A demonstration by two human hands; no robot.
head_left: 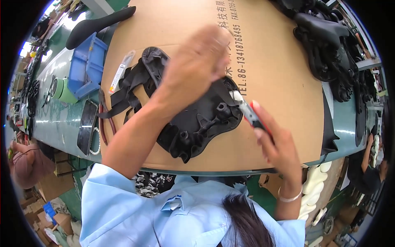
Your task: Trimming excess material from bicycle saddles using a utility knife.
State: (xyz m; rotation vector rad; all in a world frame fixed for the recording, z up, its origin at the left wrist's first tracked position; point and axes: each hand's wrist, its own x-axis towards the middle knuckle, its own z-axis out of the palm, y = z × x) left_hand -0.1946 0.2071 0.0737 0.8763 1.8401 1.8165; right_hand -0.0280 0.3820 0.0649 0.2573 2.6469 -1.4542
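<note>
A black plastic saddle base (pixel 201 123) lies underside up on a sheet of brown cardboard (pixel 279 82), with black cover material (pixel 131 82) spread out to its left. My left hand (pixel 197 61) presses down on the far edge of the saddle, fingers closed over the cover there. My right hand (pixel 275 144) grips a red and black hand tool (pixel 249 113), and its pale tip touches the saddle's right edge.
A blue bin (pixel 84 66), a green tape roll (pixel 61 88) and a dark phone (pixel 86 125) sit left of the cardboard. A narrow packet (pixel 121 72) lies by the cover material. A pile of black saddles (pixel 329 45) fills the far right. Other people stand at both sides.
</note>
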